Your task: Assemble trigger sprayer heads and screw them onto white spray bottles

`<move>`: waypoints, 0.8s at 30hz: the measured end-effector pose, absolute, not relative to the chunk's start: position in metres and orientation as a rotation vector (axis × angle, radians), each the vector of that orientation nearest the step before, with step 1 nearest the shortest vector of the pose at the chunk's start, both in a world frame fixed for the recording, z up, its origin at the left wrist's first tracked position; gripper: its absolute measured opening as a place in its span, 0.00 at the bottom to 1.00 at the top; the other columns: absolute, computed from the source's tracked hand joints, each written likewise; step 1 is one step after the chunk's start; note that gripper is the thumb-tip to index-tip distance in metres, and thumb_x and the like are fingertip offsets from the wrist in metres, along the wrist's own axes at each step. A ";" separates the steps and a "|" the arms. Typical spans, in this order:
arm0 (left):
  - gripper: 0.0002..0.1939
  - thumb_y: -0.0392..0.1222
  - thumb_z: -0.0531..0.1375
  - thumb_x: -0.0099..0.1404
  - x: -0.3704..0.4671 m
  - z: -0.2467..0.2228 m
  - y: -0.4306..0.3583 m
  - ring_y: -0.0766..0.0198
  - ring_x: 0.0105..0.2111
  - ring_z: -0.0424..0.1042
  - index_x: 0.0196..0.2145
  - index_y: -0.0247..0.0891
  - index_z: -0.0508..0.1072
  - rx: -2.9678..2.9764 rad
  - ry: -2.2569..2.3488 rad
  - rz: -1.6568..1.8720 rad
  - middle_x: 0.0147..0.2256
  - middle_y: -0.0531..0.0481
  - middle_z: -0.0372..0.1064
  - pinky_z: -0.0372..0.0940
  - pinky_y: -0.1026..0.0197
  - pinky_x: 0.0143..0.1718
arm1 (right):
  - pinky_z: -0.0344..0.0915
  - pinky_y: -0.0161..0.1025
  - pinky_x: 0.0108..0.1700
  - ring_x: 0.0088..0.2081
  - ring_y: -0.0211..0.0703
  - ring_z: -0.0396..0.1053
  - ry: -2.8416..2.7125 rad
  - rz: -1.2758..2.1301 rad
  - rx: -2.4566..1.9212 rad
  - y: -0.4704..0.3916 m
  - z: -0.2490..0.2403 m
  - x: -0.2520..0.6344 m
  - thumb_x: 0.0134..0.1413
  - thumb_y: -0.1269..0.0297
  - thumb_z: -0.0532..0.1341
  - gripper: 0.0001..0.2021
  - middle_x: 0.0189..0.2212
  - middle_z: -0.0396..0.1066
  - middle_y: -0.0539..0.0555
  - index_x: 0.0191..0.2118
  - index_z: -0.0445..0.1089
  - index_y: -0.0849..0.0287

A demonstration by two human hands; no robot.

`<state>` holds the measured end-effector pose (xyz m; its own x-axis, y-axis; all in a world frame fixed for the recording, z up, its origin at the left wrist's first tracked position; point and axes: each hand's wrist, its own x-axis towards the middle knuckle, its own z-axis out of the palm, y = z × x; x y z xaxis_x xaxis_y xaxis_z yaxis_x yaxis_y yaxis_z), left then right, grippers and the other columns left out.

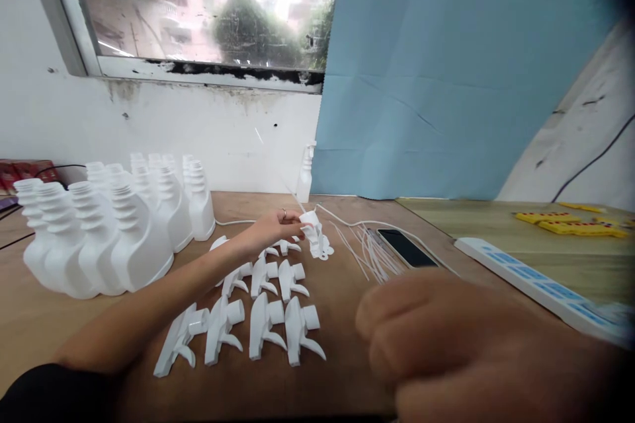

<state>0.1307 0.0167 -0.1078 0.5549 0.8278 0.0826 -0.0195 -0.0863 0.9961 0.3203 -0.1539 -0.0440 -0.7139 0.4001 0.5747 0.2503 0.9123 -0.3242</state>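
My left hand (275, 228) reaches across the table, its fingers closed on a white trigger spray head (313, 235). A thin white tube (296, 199) sticks up from that head. Below the left arm, several more white spray heads (268, 327) lie in rows on the brown table. Large and blurred at the lower right is my right hand (446, 337), close to the camera. Its fingers are curled in, and whatever they may hold is hidden. Between the hands and farther back lies a loose bundle of thin white tubes (370, 254).
Several white bottles without tops (129, 238) stand grouped at the left. An assembled spray bottle (305, 175) stands against the wall. A phone (407, 248), a white cable (357, 221) and a power strip (536, 284) lie to the right, with yellow pieces (570, 223) beyond.
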 end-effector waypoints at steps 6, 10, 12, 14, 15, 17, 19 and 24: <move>0.07 0.41 0.65 0.57 0.123 -0.099 0.015 0.63 0.34 0.71 0.30 0.34 0.75 1.311 0.569 0.797 0.30 0.50 0.72 0.65 0.61 0.41 | 0.69 0.45 0.42 0.40 0.47 0.73 -2.401 -0.318 -0.378 -0.088 -0.019 0.328 0.60 0.72 0.58 0.21 0.39 0.76 0.51 0.56 0.67 0.41; 0.11 0.45 0.64 0.59 0.116 -0.091 0.016 0.61 0.38 0.72 0.34 0.33 0.75 1.127 0.576 0.781 0.35 0.46 0.73 0.65 0.58 0.43 | 0.68 0.48 0.49 0.55 0.57 0.66 -2.560 -0.102 -0.667 -0.038 -0.020 0.337 0.49 0.59 0.70 0.35 0.58 0.64 0.56 0.62 0.59 0.46; 0.11 0.45 0.64 0.61 0.114 -0.088 0.016 0.61 0.38 0.71 0.34 0.33 0.75 1.091 0.537 0.770 0.35 0.46 0.72 0.65 0.59 0.43 | 0.69 0.46 0.46 0.53 0.56 0.67 -2.574 0.020 -0.763 -0.024 -0.026 0.337 0.47 0.58 0.71 0.37 0.59 0.62 0.56 0.62 0.57 0.46; 0.11 0.45 0.63 0.63 0.114 -0.086 0.014 0.64 0.35 0.70 0.32 0.33 0.74 1.130 0.505 0.778 0.33 0.47 0.69 0.64 0.61 0.40 | 0.70 0.44 0.43 0.46 0.50 0.69 -2.555 0.128 -0.783 -0.015 -0.032 0.333 0.51 0.58 0.68 0.30 0.55 0.65 0.55 0.58 0.60 0.47; 0.12 0.46 0.63 0.63 0.115 -0.086 0.014 0.65 0.34 0.69 0.31 0.33 0.74 1.152 0.499 0.788 0.32 0.49 0.68 0.64 0.62 0.38 | 0.69 0.43 0.43 0.44 0.47 0.70 -2.529 0.157 -0.763 -0.012 -0.034 0.330 0.53 0.59 0.66 0.24 0.52 0.66 0.55 0.56 0.62 0.48; 0.14 0.49 0.64 0.63 0.115 -0.085 0.013 0.67 0.31 0.66 0.30 0.34 0.73 1.199 0.501 0.811 0.30 0.51 0.66 0.62 0.63 0.35 | 0.68 0.41 0.42 0.40 0.44 0.69 -2.455 0.154 -0.698 -0.005 -0.037 0.325 0.57 0.62 0.63 0.16 0.47 0.68 0.54 0.51 0.65 0.51; 0.16 0.53 0.64 0.63 0.113 -0.081 0.013 0.68 0.30 0.66 0.33 0.35 0.74 1.291 0.514 0.794 0.30 0.51 0.66 0.61 0.64 0.32 | 0.66 0.39 0.38 0.36 0.41 0.67 -2.380 0.116 -0.652 0.000 -0.037 0.323 0.57 0.65 0.62 0.11 0.41 0.69 0.52 0.45 0.67 0.53; 0.18 0.55 0.63 0.62 0.086 -0.057 0.019 0.63 0.30 0.70 0.37 0.35 0.78 1.902 0.844 0.744 0.30 0.46 0.72 0.64 0.59 0.36 | 0.57 0.36 0.31 0.28 0.37 0.58 -2.184 -0.077 -0.727 0.009 -0.029 0.338 0.53 0.69 0.62 0.03 0.27 0.62 0.47 0.34 0.65 0.56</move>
<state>0.0859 0.0192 -0.0573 0.5861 0.7951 0.1559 0.2550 -0.3636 0.8960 0.3384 0.0087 -0.0291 -0.5026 0.4747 0.7225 0.5246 0.8318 -0.1815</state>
